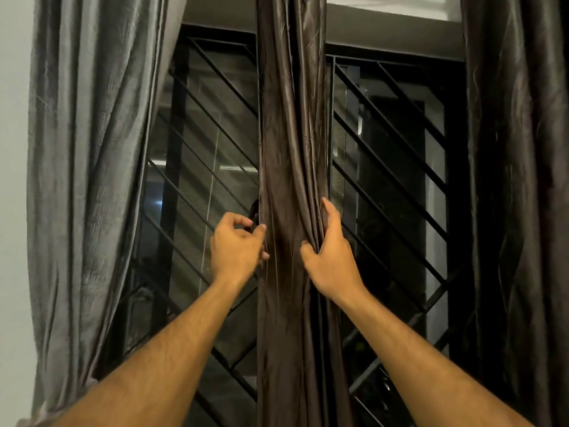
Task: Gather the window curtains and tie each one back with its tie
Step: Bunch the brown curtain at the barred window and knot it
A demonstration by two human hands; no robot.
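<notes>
Right between the two hands hangs the middle curtain (291, 149), a dark brown, shiny panel already bunched into a narrow column of folds that runs from above the hands down past the forearms. The right hand (331, 254) grips its right edge: the fingers curl round behind the folds and the thumb presses into the cloth from the front, so a thick pleat is pinched in that hand. The left hand (237, 246) sits at the curtain's left edge with its fingers curled; the fingertips touch the cloth's edge, and the thumb and forefinger seem to close on something small and dark just above them (too dim to tell whether it is a tie, a hook or part of the grille).

Left of the left hand, well apart from it, a grey curtain (92, 180) hangs loose, its lower part swept inward toward the window. Right of the right hand, also well apart, a third dark curtain (520, 195) hangs straight down at the frame's edge.

Behind both hands stands the window (385, 155), dark glass behind a black grille (215, 143) of slanting bars. Beyond the grey curtain, a pale wall (14, 211) shows.
</notes>
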